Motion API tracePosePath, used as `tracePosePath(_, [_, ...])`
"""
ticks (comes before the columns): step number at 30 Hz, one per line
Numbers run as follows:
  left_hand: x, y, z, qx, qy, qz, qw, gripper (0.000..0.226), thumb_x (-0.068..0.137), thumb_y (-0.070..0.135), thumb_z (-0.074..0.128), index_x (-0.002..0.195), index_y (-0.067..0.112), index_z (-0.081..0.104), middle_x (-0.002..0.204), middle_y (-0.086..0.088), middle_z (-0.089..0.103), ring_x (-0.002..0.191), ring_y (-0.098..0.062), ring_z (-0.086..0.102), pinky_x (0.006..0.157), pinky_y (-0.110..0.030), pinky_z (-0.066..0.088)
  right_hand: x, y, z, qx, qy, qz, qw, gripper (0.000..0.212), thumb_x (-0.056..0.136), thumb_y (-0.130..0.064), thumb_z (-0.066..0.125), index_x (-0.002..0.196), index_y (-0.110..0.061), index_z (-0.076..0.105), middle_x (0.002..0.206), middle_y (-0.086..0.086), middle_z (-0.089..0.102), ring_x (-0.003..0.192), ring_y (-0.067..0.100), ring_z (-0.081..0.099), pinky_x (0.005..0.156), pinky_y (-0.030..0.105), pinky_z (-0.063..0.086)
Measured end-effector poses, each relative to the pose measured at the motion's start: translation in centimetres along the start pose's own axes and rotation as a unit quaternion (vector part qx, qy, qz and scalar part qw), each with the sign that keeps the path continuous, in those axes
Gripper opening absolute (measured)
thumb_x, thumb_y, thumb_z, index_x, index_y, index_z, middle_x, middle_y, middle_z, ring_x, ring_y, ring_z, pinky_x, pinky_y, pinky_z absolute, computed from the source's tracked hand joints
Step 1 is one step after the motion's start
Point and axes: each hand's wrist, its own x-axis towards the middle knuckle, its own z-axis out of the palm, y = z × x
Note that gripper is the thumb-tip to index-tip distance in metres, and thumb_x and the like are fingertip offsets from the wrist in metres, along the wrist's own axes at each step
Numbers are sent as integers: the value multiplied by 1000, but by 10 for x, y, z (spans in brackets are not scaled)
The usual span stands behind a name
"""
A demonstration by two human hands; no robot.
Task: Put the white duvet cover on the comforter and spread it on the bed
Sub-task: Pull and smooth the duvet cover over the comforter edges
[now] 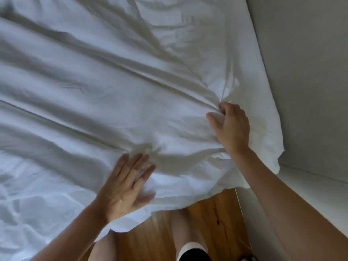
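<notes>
The white duvet cover (105, 87) lies wrinkled across the bed and fills most of the view, its near edge hanging over the floor. My left hand (126, 187) rests flat on the cover near that edge, fingers straight and spread. My right hand (230, 127) is further right, near the cover's corner, with fingers curled into a bunch of fabric and folds radiating from the grip. The comforter itself is not visible apart from the bulk under the cover.
A pale wall (305, 72) runs close along the right side of the bed. Wooden floor (205, 219) shows below the hanging edge, with my legs (186, 236) standing on it and a thin orange cord (231, 234) nearby.
</notes>
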Motion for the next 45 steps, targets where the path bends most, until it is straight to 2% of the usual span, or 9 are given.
tracePosePath(5, [-28, -4, 0, 48, 13, 56, 997, 55, 84, 38, 63, 127, 4, 52, 130, -21, 57, 118, -36, 51, 99, -51, 40, -12, -9, 11, 24, 50, 8, 998, 40, 84, -46, 61, 91, -6, 60, 97, 14, 60, 88, 36, 56, 76, 40, 44])
tracePosePath(10, [-27, -1, -7, 45, 43, -59, 996, 42, 62, -9, 43, 86, 6, 73, 81, -8, 65, 71, -29, 57, 69, -37, 41, -10, 0, 15, 27, 97, 63, 993, 67, 77, -54, 66, 119, -3, 58, 118, 15, 62, 108, 33, 58, 93, 40, 43])
tracePosePath(13, [-22, 13, -9, -24, 21, -68, 997, 32, 54, -9, 38, 66, 8, 62, 64, -5, 57, 52, -26, 51, 47, -32, 39, -16, 4, 13, -3, 97, 57, 994, 55, 85, -54, 61, 107, -3, 63, 93, 16, 68, 83, 36, 64, 66, 35, 44])
tracePosePath(18, [-18, 53, -16, -86, 10, -105, 991, 22, 53, 1, 46, 70, 9, 57, 65, -3, 55, 53, -23, 50, 44, -27, 39, -30, 38, -22, -4, 59, 24, 998, 51, 90, -51, 51, 77, -2, 56, 56, 14, 49, 52, 34, 52, 54, 30, 29])
tracePosePath(23, [-6, 124, -23, -119, -1, -58, 991, 17, 55, 3, 51, 61, 17, 58, 61, 1, 50, 52, -18, 45, 44, -27, 36, -13, 87, -63, -102, 36, 112, 988, 60, 90, -58, 41, 98, -2, 60, 84, 31, 61, 73, 43, 55, 66, 44, 41])
tracePosePath(27, [-7, 116, 0, -58, -182, -56, 980, 27, 62, 17, 56, 86, 19, 69, 89, -2, 64, 80, -20, 56, 69, -27, 50, -22, 73, -38, -86, -10, 189, 978, 39, 93, -34, 53, 119, -6, 56, 112, 30, 60, 103, 46, 55, 85, 48, 43])
tracePosePath(34, [-51, 71, -48, -69, -252, -78, 962, 58, 61, 37, 82, 113, 18, 66, 113, -8, 65, 104, -23, 62, 88, -30, 52, -60, -47, -12, -31, 38, 78, 996, 70, 84, -5, 62, 147, -4, 32, 148, 31, 31, 137, 45, 29, 114, 53, 22])
tracePosePath(39, [-116, 35, -136, -33, -256, -258, 931, 52, 100, 22, 40, 148, 9, 28, 152, -19, 28, 138, -33, 28, 113, -41, 23, -131, -200, -33, 33, -148, -19, 988, 63, 91, -12, 59, 148, -7, 32, 152, 19, 31, 140, 35, 27, 115, 45, 27])
tracePosePath(45, [-227, 29, -236, -59, -247, -389, 885, 41, 97, 21, 44, 137, 12, 41, 136, -12, 45, 123, -28, 44, 101, -37, 37, -219, -344, -79, 24, -325, -127, 937, 55, 95, -18, 51, 146, -13, 34, 142, 8, 46, 130, 26, 42, 102, 38, 40])
